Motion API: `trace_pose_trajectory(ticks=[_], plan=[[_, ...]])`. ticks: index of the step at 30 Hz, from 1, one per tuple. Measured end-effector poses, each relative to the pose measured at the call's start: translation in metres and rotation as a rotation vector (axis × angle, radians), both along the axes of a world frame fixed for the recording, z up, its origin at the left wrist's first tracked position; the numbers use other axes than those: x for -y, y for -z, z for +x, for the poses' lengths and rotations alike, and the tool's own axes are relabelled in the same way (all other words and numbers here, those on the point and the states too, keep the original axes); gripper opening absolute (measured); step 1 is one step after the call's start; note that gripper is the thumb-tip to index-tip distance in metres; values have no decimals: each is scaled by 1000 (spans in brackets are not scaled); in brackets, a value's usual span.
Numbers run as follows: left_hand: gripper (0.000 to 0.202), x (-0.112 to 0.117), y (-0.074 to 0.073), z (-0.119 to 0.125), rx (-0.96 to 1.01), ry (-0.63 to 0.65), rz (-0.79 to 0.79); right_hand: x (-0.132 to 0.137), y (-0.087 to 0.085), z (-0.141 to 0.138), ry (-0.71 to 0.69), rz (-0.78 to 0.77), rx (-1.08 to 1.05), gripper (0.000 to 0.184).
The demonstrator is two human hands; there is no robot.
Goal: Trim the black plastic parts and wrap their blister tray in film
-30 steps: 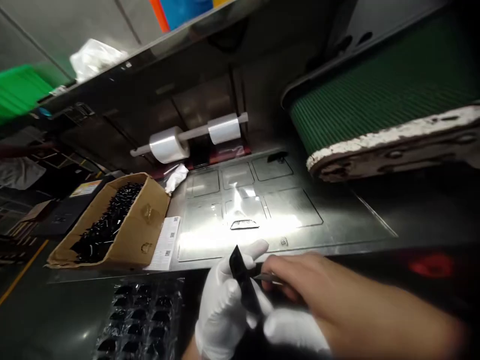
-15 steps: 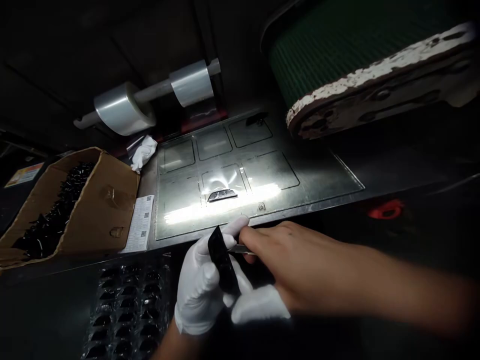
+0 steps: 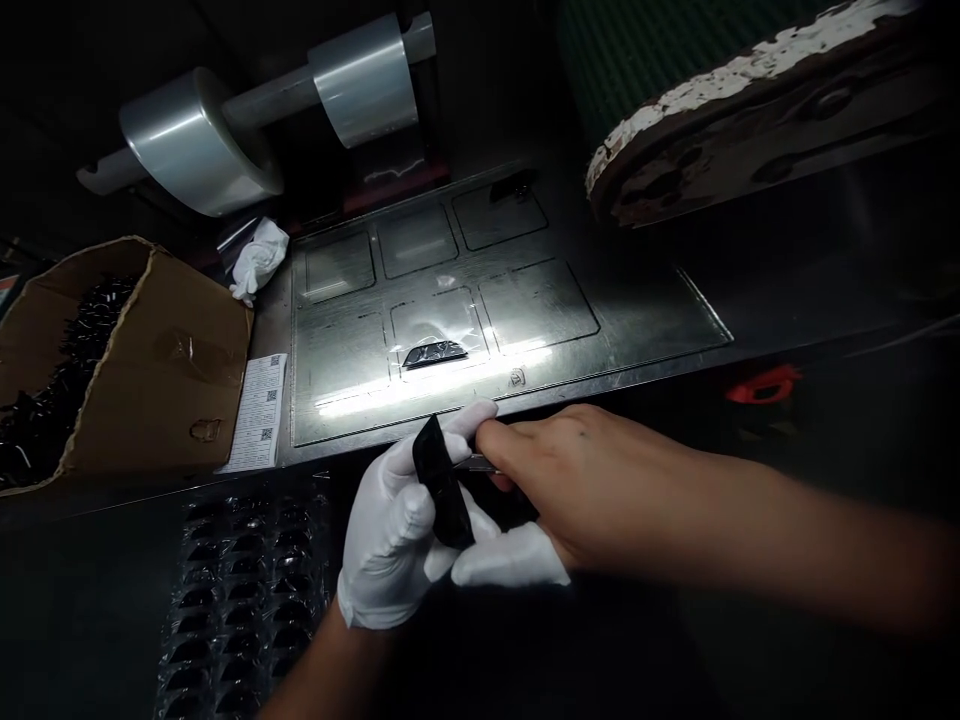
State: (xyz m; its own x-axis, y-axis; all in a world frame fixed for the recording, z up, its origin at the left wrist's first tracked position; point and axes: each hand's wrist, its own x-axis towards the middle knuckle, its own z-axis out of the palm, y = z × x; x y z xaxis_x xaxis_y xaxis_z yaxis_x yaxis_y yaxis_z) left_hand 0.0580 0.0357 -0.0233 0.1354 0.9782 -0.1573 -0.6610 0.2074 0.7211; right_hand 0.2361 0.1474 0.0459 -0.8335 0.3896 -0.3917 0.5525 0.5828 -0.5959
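Note:
My left hand (image 3: 382,540), in a white glove, is closed around a slim black plastic part (image 3: 442,490) with a pointed upper end, held tilted in front of the table edge. My right hand (image 3: 570,475) is mostly bare, with white cloth over part of its fingers. Its thumb and forefinger pinch a thin metal tool (image 3: 480,463). The tool's tip meets the upper side of the black part; its exact kind I cannot make out. Beyond the hands, a black part in clear film (image 3: 435,353) lies on the clear-covered table mat (image 3: 345,345).
At left stands a cardboard box (image 3: 180,340) of black pieces, beside a printed sheet (image 3: 256,410) and crumpled white cloth (image 3: 259,258). Film rolls (image 3: 199,145) hang behind. Wrapped parts (image 3: 240,600) lie in rows at lower left. A green conveyor (image 3: 675,60) overhangs the right; a red-handled object (image 3: 763,385) sits below.
The camera view has shifted, so the table and box appear higher and further left. Both hands keep nearly the same grip, the tool still against the black part.

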Motion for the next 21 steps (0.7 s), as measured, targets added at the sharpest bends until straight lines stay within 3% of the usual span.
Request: trace_pose_trajectory(ticks=[11,21], plan=[[48,5,5,-2,-22,14,-37,2,7,2,19,-8,-18,56],[42,5,2,2,-105,-31,-31,9,13,3,-20,67,-27,41]])
